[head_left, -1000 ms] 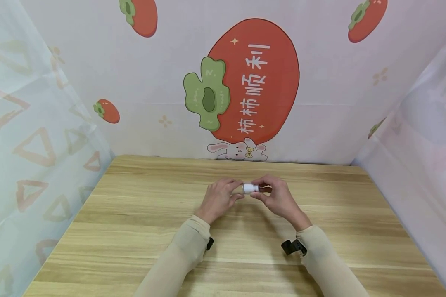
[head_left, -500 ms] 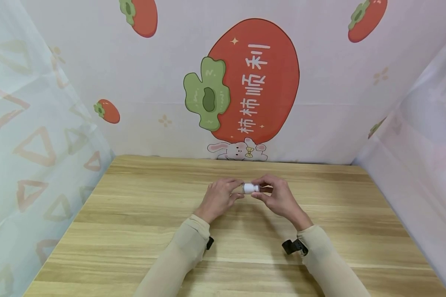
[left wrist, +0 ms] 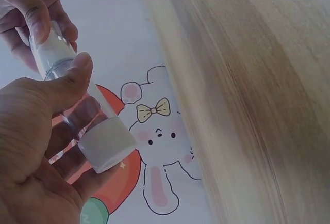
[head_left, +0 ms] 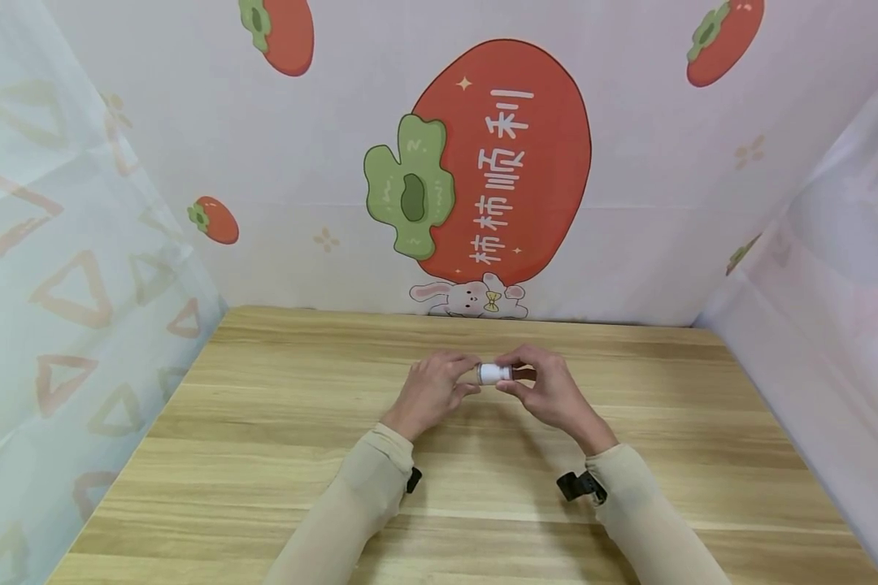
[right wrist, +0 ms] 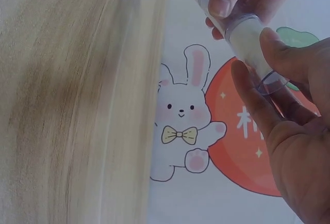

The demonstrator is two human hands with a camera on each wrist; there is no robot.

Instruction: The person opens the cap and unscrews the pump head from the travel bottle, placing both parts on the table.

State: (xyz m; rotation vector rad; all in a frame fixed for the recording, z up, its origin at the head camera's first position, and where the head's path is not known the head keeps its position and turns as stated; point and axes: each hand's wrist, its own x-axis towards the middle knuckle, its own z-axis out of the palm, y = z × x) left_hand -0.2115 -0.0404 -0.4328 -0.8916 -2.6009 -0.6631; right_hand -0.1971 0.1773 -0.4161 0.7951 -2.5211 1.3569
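Observation:
Both hands hold one slim, see-through cylindrical bottle (head_left: 493, 373), roughly level above the wooden table in the head view. My left hand (head_left: 430, 392) grips its clear body, thumb on one side and fingers curled round the other. A white end piece (left wrist: 107, 144) sticks out past those fingers in the left wrist view. My right hand (head_left: 546, 388) pinches the other half between thumb and fingers. There, a white part (right wrist: 247, 42) sits inside a clear sleeve with an exposed clear rim (right wrist: 273, 82). A thin seam ring separates the two halves.
The wood-grain table (head_left: 263, 455) reaches back to a pale cloth backdrop (head_left: 293, 260) printed with persimmons and a rabbit. Cloth walls (head_left: 66, 325) close in both sides. A black strap device (head_left: 580, 487) is worn at the right wrist.
Both hands keep their grip on the bottle and stay nearly in place. The head view has shifted very slightly.

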